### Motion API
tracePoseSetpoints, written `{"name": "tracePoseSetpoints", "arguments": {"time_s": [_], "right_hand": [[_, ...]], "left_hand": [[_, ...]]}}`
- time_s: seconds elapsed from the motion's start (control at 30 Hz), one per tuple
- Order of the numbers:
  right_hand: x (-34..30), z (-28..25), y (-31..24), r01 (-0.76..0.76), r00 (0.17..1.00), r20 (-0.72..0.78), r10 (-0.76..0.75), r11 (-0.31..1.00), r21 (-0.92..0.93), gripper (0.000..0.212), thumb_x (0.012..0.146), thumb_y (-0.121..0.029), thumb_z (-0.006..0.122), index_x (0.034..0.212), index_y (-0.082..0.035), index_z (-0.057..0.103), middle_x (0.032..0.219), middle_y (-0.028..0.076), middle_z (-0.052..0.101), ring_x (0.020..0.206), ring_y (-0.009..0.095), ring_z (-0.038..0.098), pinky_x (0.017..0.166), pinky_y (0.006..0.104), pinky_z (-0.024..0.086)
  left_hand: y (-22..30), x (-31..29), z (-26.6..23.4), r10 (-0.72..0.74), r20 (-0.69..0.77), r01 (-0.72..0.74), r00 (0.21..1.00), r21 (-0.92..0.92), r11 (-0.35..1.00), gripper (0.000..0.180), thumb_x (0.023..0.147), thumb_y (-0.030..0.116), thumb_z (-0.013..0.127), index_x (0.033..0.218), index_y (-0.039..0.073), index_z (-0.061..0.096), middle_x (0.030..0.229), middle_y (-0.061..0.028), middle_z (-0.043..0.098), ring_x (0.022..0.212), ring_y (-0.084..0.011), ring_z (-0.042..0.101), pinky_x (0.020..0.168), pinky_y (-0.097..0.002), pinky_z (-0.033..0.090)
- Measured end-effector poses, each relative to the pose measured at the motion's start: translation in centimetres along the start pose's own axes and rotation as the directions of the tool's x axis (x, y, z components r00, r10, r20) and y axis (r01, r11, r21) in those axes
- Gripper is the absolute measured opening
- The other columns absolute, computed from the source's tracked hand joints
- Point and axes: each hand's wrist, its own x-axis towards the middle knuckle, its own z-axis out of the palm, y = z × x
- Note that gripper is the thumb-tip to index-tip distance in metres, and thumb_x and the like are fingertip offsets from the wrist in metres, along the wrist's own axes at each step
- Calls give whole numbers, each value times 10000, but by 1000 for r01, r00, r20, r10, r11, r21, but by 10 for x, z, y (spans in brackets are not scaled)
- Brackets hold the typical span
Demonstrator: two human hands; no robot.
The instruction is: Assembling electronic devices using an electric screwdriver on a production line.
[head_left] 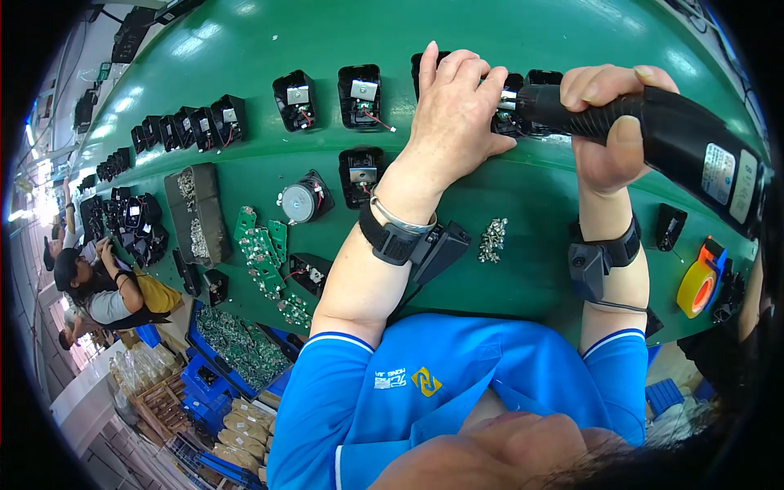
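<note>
My right hand (608,122) is wrapped round a black electric screwdriver (580,114) lying nearly level, its tip pointing left. That tip meets a small black plastic housing (508,122) with a metal plate inside. My left hand (457,110) reaches over from the left, thumb and index finger bracketing this housing, the other fingers stretched away from me. Its fingers partly cover another black housing (423,69). Further housings with metal plates and thin wires stand left of my left hand, such as one housing (360,96) at the far side and a nearer housing (357,175).
On the green table (539,220) lie a pile of screws (492,240), a round speaker (304,200), green circuit boards (260,257) and a dark screw tray (214,216). An orange-and-blue tape dispenser (701,282) stands at right. Co-workers sit far left beside more housings (135,220).
</note>
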Motion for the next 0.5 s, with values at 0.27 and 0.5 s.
{"name": "tracePoseSetpoints", "arguments": {"time_s": [0.27,0.5], "right_hand": [[-3,10,10,20,986,163,-42,991,136,430,662,-29,542,1019,-4,304,685,92,481,587,154,477,561,280,416],[9,21,-3,-1,999,33,1,1000,22,351,730,-97,481,1030,8,333,698,107,489,619,189,467,619,347,400]], "left_hand": [[-8,-5,-3,1,15,-1,1000,28,1000,586,372,214,741,890,59,513,854,-53,478,936,-210,410,902,-477,185],[0,-1,-10,32,2,-32,999,63,997,569,390,205,727,890,67,492,846,-54,468,909,-227,411,880,-461,222]]}}
